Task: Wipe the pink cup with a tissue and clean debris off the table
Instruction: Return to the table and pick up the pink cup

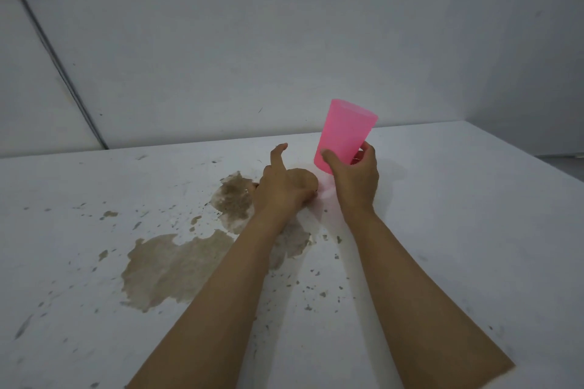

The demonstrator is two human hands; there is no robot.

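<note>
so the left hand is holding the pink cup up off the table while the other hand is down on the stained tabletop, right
Not quite: the head view shows the right hand holding the pink cup up off the table, gripping it near its lower end. The left hand is the one down on the stained tabletop, next to the brown stain.

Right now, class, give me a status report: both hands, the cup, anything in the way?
Right hand gripping translucent pink plastic cup, lifted, tilted. Left hand closed, pressed on white table. No tissue visible. Brown stains remain.
</note>
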